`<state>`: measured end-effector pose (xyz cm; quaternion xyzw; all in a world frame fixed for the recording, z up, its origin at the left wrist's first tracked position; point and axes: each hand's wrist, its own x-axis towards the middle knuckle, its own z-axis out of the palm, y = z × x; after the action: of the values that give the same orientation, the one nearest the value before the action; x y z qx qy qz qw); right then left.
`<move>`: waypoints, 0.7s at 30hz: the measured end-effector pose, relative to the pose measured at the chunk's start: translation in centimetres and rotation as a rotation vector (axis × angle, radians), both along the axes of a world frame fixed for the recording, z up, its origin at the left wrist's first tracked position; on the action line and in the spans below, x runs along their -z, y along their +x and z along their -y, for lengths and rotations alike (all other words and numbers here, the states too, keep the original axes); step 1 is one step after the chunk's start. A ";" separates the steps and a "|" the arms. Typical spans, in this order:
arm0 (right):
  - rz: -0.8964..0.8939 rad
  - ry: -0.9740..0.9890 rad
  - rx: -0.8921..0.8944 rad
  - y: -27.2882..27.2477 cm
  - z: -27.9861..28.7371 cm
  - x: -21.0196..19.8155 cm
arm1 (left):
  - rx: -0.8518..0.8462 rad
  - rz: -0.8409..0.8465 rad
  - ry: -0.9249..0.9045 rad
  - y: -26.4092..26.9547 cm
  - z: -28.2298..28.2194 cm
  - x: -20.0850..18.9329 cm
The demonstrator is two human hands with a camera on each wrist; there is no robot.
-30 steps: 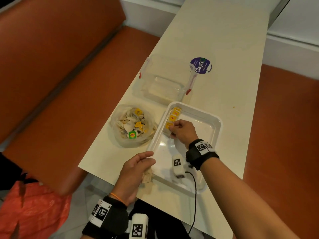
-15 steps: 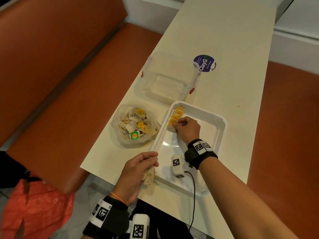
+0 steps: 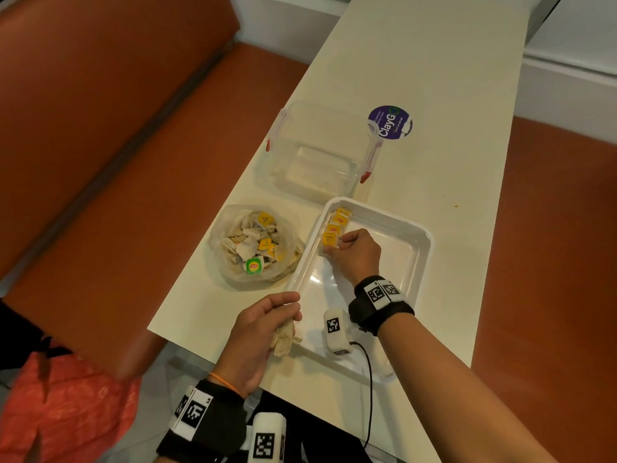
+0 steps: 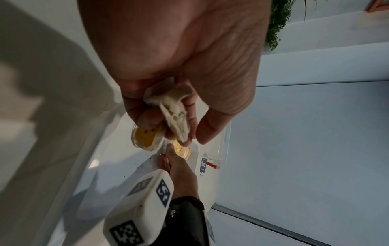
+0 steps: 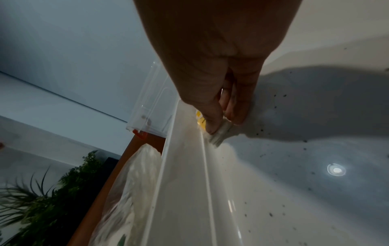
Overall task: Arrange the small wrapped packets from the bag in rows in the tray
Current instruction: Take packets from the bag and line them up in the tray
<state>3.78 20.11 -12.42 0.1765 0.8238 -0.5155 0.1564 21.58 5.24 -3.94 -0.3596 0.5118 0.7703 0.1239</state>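
Right hand pinches a tea-bag packet down at the near end of the row along the white tray left wall, frame centre, should butt it flush; left hand grips spare packets lower centre; bag just left.

White tray at frame centre-right on my table. Yellow-tagged packets in row along its upper-left wall. Clear bag left of tray, open, heaped with packets. Crumpled beige packets pinched at tray's lower-left rim.
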 end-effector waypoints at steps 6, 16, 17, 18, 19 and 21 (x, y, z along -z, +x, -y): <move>0.017 -0.006 0.009 0.1 0.3 0.0 | 0.007 0.001 -0.003 -0.2 -0.5 -0.1; -0.019 0.009 -0.040 0.8 0.7 -0.2 | 0.010 0.000 0.002 0.0 -0.6 -0.2; -0.024 0.019 -0.047 0.8 0.7 -0.2 | 0.011 -0.001 0.003 0.1 -0.6 -0.2; -0.028 0.025 -0.048 0.8 0.8 -0.1 | 0.012 -0.003 0.004 0.1 -0.6 -0.3; -0.031 0.032 -0.052 0.7 0.8 -0.1 | 0.015 -0.003 0.002 0.2 -0.6 -0.3; -0.043 0.049 -0.070 0.6 0.8 0.0 | 0.015 -0.003 -0.006 0.3 -0.7 -0.2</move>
<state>4.42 19.30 -12.45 0.1404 0.8450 -0.4932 0.1520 21.93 5.93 -3.77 -0.3551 0.5170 0.7683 0.1278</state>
